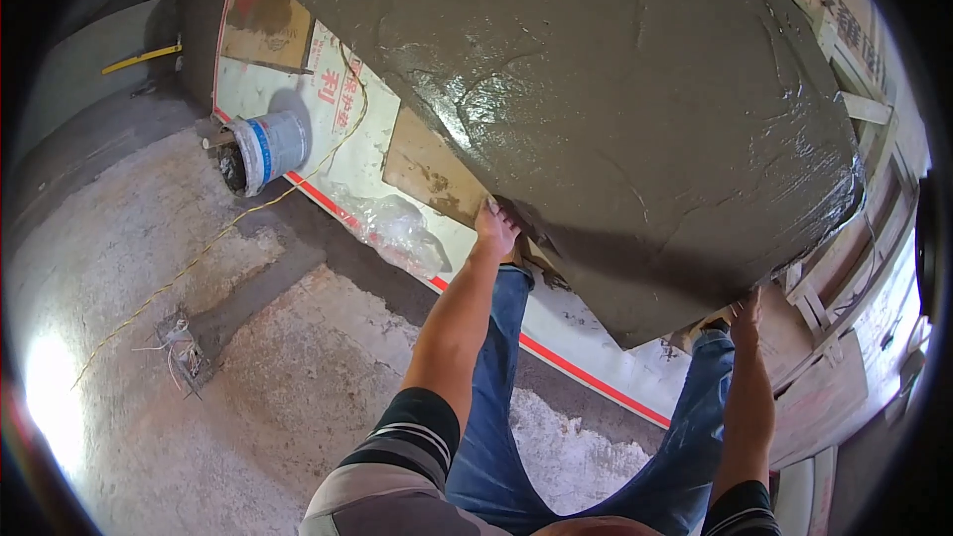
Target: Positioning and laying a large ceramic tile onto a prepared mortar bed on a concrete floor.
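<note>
A large flat slab (pixel 635 129) fills the upper middle, its upward face spread with wet grey mortar that shows ridges and trowel marks. My left hand (pixel 497 229) grips its near left edge, thumb at the rim and the other fingers partly hidden. Near the slab's lower right corner, my right hand (pixel 747 318) holds the near edge, with most of its fingers out of sight underneath. Both arms reach straight out past my knees. Whatever supports the far side of the slab cannot be seen.
A white and blue bucket (pixel 278 150) with a stick in it is at left, beside a twisted yellow cord (pixel 230 226). Crumpled clear plastic (pixel 392 228) and cardboard (pixel 427 164) lie on a red-edged white sheet (pixel 260 82). Loose wires (pixel 183 355) stick out at lower left. Wooden framing (pixel 844 313) stands right.
</note>
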Available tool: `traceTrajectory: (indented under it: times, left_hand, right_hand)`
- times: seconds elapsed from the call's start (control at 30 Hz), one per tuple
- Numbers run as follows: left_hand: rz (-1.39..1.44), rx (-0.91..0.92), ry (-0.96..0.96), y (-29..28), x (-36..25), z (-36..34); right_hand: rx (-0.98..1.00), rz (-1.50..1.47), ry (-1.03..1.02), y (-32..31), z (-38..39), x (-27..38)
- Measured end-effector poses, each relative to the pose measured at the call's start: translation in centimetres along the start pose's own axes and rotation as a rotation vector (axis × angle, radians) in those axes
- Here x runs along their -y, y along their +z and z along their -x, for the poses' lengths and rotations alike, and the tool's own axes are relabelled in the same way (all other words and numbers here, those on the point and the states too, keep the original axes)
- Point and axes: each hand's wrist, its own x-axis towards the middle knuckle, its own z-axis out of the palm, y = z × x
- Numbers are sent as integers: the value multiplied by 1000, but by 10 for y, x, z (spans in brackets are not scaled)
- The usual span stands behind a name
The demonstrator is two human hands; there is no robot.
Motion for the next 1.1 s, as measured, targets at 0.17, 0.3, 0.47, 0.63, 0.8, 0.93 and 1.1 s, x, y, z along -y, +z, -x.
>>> traceTrajectory:
  times: [0.17,0.3,0.47,0.63,0.8,0.93,1.1]
  left_hand:
    - [-45,-124,-15,17,11,1]
    - [-43,14,-2,4,0,1]
    - [-104,-62,-44,33,3,30]
    - [-60,-76,-25,15,-1,21]
    - [-72,46,-28,13,7,17]
    - [-74,16,-22,13,12,19]
    - [-111,-35,25,-12,2,12]
  right_hand:
    - [8,43,4,-19,-19,3]
    - [-26,-14,64,5,-13,1]
    - [-85,-73,91,2,-5,7]
    - [15,-120,-5,9,3,-1]
    - [321,-103,-151,-15,3,1]
    - [267,-170,-121,-10,17,7]
    - [85,-121,-112,24,45,9]
